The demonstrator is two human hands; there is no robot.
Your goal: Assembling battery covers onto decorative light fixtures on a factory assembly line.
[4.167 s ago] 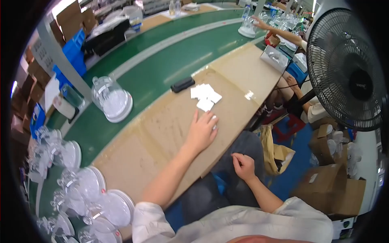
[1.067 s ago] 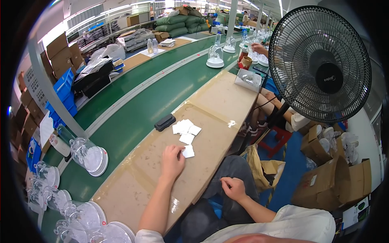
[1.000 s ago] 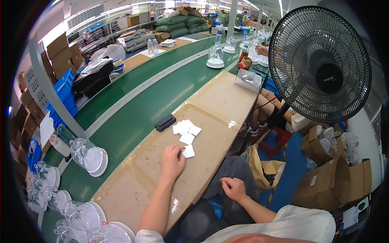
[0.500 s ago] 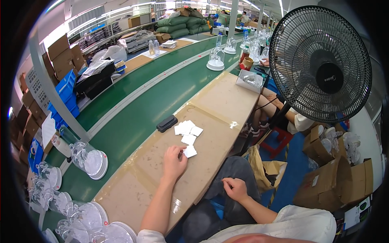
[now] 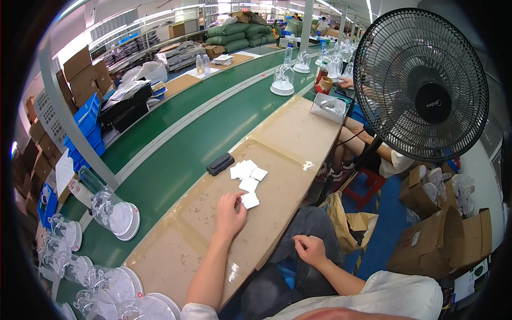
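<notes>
My left hand (image 5: pixel 231 214) rests on the brown board-covered table, its fingers curled and the fingertips at the left edge of a white square card (image 5: pixel 249 200). Thumb and index finger appear closed on that edge, though the contact is partly hidden. Just beyond lies a loose cluster of similar white cards (image 5: pixel 244 169), some overlapping. A black oblong case (image 5: pixel 220 164) sits to their left. Over my lap, my right hand (image 5: pixel 310 249) is closed in a pinch; a thin line shows near its fingertips, too fine to name.
A green conveyor (image 5: pixel 176 165) runs along the table's left side, carrying clear domes on white bases (image 5: pixel 116 213). At right stand a black fan (image 5: pixel 421 85), a paper bag (image 5: pixel 346 224) and cardboard boxes (image 5: pixel 426 242). A co-worker sits beyond the open white box (image 5: pixel 328 108).
The domes on the conveyor have shifted slightly toward me and to the left. The card at my left fingertips lies a little differently. The co-worker's hand has moved; my right hand stays put.
</notes>
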